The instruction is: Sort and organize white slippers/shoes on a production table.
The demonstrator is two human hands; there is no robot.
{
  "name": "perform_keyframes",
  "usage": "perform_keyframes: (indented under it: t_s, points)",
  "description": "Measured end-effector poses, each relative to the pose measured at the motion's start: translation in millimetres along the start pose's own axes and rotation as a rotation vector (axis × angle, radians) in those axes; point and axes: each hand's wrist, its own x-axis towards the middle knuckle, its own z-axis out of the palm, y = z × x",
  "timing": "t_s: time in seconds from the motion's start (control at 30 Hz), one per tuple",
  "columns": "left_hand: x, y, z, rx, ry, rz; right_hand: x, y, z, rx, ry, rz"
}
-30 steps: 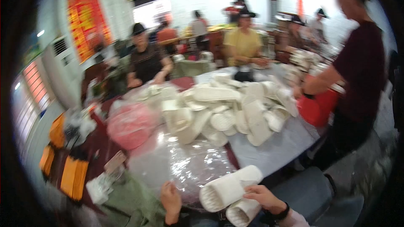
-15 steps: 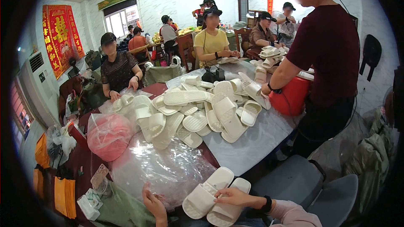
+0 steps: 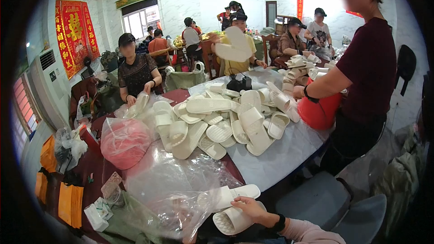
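My right hand [image 3: 247,208] is closed on a pair of white slippers [image 3: 230,222], thumb and fingers at the strap of the nearer one. The other slipper of the pair [image 3: 246,191] lies just behind it, sole and strap showing. A clear plastic bag [image 3: 158,183] spreads over the lower middle, its edge reaching over the toe end of the farther slipper. My left hand [image 3: 181,208] shows only faintly through the bag's film, its fingers too blurred to make out. Beyond the bag, a heap of white slippers [image 3: 221,131] covers the middle of the table.
A pink bundle in plastic [image 3: 124,142] sits left of the heap. Around the table are a person in dark lace [image 3: 138,72], one in yellow waving a white slipper [image 3: 233,45], and one standing by a red container [image 3: 318,108]. A grey chair [image 3: 312,194] stands at my right.
The clear bag has been lifted and drawn over the slippers' left end, covering my left hand. The held slippers have turned more sideways. The person in yellow has raised a slipper.
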Motion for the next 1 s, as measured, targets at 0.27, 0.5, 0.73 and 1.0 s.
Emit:
perform_keyframes:
  t_s: [0.27,0.5,0.73,1.0]
  points:
    - [9,-9,6,-0.090,-0.173,-0.225,9,9,-12,-0.111,0.004,-0.026]
    - [20,-10,11,-0.133,-0.347,-0.394,21,10,-1,-0.026,-0.078,-0.138]
    - [65,41,-31,0.000,-0.613,-0.621,12,0,10,-0.068,-0.041,-0.101]
    - [56,31,-34,-0.062,-0.288,-0.034,18,9,7,-0.110,-0.036,-0.117]
